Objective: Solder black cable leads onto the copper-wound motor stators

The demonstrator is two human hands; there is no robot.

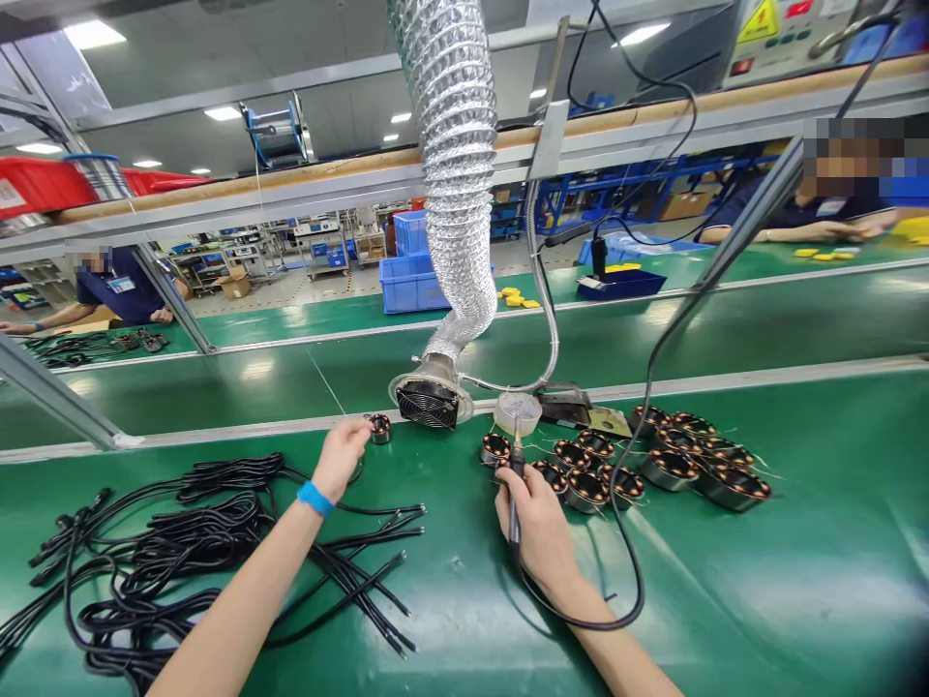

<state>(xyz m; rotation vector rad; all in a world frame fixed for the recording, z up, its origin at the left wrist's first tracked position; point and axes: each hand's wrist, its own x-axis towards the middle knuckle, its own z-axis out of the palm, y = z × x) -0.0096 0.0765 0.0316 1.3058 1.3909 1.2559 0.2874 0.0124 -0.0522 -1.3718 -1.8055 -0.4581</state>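
My left hand (344, 455), with a blue band at the wrist, is closed in a pinch at the left rim of a motor stator (381, 430) with copper windings. A thin black cable curves below that hand; its link to the stator is hidden. My right hand (535, 518) is wrapped round a soldering iron (515, 494), held upright. Its tip meets a round whitish dish (518, 412); whether it touches the contents I cannot tell. More motor stators (586, 489) with loose wire ends stand right of the iron.
Bundled black cables (195, 532) spread over the green bench at left. A fume fan (428, 402) hangs on a silver duct (457, 165) between my hands. The iron's cord (639, 571) loops past my right forearm. Two co-workers sit across the line.
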